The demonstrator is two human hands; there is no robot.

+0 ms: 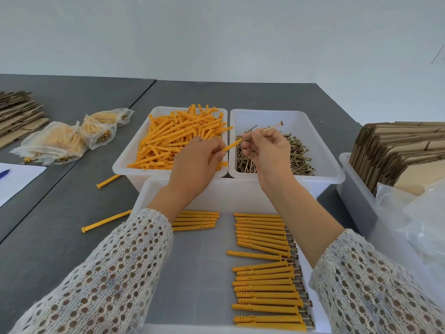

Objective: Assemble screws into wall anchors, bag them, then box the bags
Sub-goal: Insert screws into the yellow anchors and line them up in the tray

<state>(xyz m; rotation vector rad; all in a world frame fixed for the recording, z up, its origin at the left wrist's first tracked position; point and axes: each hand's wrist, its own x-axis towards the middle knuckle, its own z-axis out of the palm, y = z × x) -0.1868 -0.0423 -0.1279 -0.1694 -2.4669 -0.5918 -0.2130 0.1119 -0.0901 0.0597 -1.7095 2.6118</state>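
Note:
My left hand [195, 162] grips a yellow wall anchor [231, 145] above the seam between two white bins. My right hand [267, 150] pinches a long screw [267, 129], whose tip meets the anchor's open end. The left bin [125, 162] is heaped with loose yellow anchors. The right bin [322, 150] holds a pile of screws. In the near white tray [154, 189], rows of assembled anchors [265, 280] with screw heads showing lie at the right, and several more anchors [196, 221] lie by my left forearm.
Filled clear bags [72, 138] of anchors lie on the grey table at the left, beside flat cardboard [19, 116] and a paper sheet [14, 182]. Two loose anchors [106, 221] lie left of the tray. A bin of folded cartons [397, 153] and empty plastic bags [419, 220] stand at the right.

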